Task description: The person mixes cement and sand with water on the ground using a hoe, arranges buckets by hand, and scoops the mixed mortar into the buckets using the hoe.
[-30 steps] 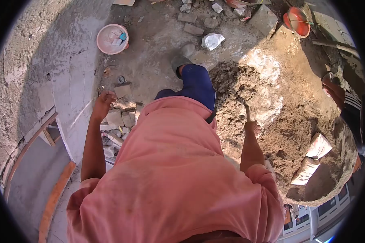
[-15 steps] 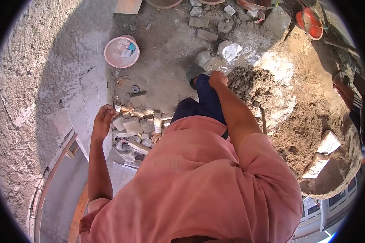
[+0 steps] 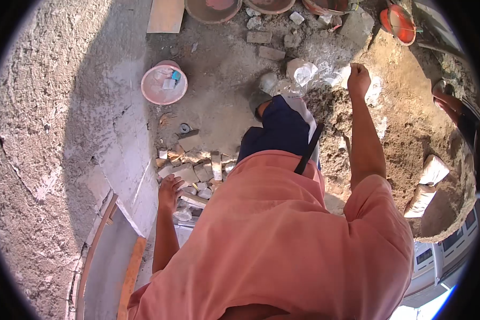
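while the right hand [image 3: 359, 81] is curled, whether around anything i cannot tell, over the crumbly brown soil heap [image 3: 405, 141], the left hand [image 3: 169, 192] hangs empty, fingers apart, near broken grey rubble [image 3: 202, 172]; beyond stands a round pink bucket [image 3: 156, 94].

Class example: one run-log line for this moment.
left hand: open, near rubble | right hand: curled, contents unclear, near soil | bucket: upright

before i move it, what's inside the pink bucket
The pink bucket holds a teal piece and a whitish piece; whatever lies directly beneath them is covered and cannot be seen.
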`<state>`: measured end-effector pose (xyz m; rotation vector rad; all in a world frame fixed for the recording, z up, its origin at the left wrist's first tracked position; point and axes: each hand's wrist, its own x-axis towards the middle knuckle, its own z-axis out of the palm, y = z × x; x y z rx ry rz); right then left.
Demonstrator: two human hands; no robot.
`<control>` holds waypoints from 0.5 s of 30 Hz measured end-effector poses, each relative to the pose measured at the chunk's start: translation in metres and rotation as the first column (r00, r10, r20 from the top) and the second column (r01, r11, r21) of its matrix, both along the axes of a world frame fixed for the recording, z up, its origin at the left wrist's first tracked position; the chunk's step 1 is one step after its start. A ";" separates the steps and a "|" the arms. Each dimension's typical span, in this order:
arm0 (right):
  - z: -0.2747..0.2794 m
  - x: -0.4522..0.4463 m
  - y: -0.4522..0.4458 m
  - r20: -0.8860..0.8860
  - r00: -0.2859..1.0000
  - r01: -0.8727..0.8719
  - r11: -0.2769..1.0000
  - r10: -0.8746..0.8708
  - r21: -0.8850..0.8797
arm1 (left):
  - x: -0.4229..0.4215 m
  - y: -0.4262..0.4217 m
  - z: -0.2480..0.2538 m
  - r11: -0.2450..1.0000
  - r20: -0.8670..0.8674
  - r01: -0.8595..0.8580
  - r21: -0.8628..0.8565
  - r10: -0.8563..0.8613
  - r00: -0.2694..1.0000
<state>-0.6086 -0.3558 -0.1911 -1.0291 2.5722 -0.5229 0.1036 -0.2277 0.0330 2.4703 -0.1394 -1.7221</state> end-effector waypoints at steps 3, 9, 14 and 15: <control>0.032 0.016 0.062 0.263 0.949 -0.268 0.880 0.172 0.392 | 0.023 0.014 -0.014 0.989 0.018 0.103 0.103 -0.106 0.994; 0.030 0.142 0.248 0.809 0.588 -0.647 0.585 -0.025 0.489 | 0.014 0.067 -0.049 0.991 -0.210 0.070 0.114 -0.045 0.977; 0.066 0.218 0.284 0.618 0.201 -0.078 0.617 -0.760 0.783 | -0.005 0.030 -0.069 0.915 -0.384 0.383 0.128 -0.310 0.870; 0.094 0.218 0.269 0.652 0.252 -0.105 0.650 -0.715 0.753 | -0.008 0.013 -0.074 0.891 -0.400 0.439 0.118 -0.362 0.842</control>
